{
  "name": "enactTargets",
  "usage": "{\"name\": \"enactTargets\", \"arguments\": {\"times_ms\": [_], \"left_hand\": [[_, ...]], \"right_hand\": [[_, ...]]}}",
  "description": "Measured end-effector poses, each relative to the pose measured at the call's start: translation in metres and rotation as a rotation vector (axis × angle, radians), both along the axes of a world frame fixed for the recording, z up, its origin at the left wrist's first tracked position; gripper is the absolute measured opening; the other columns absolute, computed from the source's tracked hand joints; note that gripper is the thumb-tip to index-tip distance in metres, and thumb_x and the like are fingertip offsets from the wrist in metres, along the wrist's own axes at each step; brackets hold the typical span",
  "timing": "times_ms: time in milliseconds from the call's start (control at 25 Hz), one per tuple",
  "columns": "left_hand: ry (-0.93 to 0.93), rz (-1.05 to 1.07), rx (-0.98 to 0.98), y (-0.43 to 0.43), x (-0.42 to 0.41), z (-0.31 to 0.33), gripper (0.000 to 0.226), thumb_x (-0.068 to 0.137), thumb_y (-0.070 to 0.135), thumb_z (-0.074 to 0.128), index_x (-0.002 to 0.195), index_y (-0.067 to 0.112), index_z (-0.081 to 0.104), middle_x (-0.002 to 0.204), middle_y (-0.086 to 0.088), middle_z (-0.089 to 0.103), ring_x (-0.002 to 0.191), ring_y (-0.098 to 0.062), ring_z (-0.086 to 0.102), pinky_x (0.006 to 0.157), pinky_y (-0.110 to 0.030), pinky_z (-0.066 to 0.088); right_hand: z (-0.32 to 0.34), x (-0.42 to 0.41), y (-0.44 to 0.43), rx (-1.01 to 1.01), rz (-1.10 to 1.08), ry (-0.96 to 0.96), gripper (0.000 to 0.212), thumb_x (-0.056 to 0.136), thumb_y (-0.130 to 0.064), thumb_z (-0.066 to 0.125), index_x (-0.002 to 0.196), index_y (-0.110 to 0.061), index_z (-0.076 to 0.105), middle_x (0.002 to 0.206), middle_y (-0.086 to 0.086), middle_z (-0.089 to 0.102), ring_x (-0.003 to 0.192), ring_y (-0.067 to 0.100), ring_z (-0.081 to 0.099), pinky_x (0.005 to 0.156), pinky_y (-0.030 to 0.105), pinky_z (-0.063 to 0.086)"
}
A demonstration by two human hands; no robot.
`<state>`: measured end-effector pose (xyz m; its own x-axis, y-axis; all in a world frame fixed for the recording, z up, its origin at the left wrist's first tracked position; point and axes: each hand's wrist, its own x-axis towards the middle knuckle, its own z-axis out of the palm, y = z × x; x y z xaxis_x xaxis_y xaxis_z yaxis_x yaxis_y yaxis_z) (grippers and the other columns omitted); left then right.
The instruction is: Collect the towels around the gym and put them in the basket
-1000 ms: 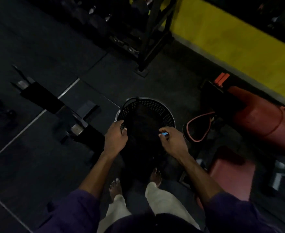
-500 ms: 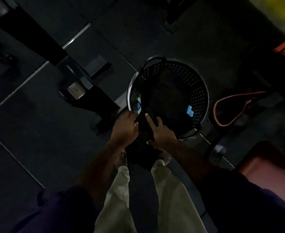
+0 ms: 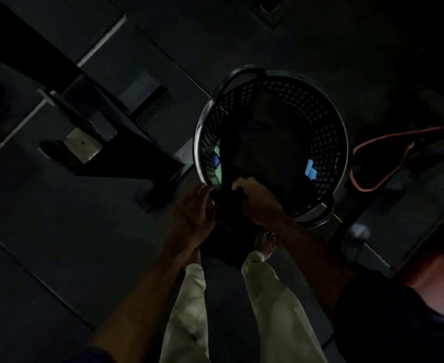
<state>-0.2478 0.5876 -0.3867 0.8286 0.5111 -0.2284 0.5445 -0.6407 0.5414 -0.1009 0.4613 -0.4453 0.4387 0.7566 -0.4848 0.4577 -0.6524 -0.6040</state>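
Note:
A round black perforated basket (image 3: 328, 142) stands on the dark gym floor in front of my bare feet. A dark towel (image 3: 268, 142) fills its middle and drapes over the near rim. Small blue and green patches show through at the basket's left and right inner walls. My right hand (image 3: 260, 203) grips the towel's edge at the near rim. My left hand (image 3: 192, 213) is beside it, just left of the rim, fingers curled at the same dark cloth; the dim light hides whether it grips.
A black machine base with a metal plate (image 3: 84, 142) lies to the left. An orange cord (image 3: 378, 163) loops on the floor right of the basket. A red padded seat (image 3: 440, 263) sits at the lower right. White floor lines cross the mats.
The camera has tilted down and closer to the basket. Both hands came together from the rim's two sides to its near edge, and the towel now lies mostly inside.

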Motion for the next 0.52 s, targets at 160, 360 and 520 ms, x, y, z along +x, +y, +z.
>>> {"name": "enactTargets", "arguments": {"times_ms": [160, 360, 520], "left_hand": [[-0.022, -0.127, 0.072, -0.007, 0.028, -0.011, 0.038, 0.074, -0.001, 0.076, 0.111, -0.008, 0.070, 0.113, -0.027, 0.070, 0.103, -0.044, 0.069, 0.087, -0.052, 0.057], [-0.024, -0.225, 0.169, -0.008, 0.041, -0.039, 0.040, 0.075, 0.005, 0.074, 0.113, -0.004, 0.069, 0.114, -0.024, 0.069, 0.105, -0.041, 0.067, 0.089, -0.049, 0.054], [0.019, -0.166, 0.136, -0.001, 0.042, -0.055, 0.038, 0.079, 0.004, 0.068, 0.116, -0.002, 0.067, 0.117, -0.020, 0.069, 0.109, -0.039, 0.065, 0.093, -0.049, 0.051]], "right_hand": [[-0.016, 0.021, 0.000, -0.230, -0.103, -0.420, 0.027, 0.084, -0.016, 0.070, 0.109, -0.023, 0.062, 0.145, 0.016, 0.044, 0.139, 0.043, 0.037, 0.108, 0.070, 0.033], [-0.085, 0.028, 0.022, -0.444, -0.083, -0.309, 0.030, 0.101, -0.026, 0.052, 0.130, -0.030, 0.054, 0.167, 0.018, 0.009, 0.153, 0.045, 0.000, 0.110, 0.078, 0.020], [-0.134, 0.019, 0.019, -0.510, -0.048, -0.318, 0.039, 0.104, -0.030, 0.047, 0.143, -0.033, 0.050, 0.167, 0.018, 0.007, 0.153, 0.046, 0.001, 0.111, 0.076, 0.025]]}}
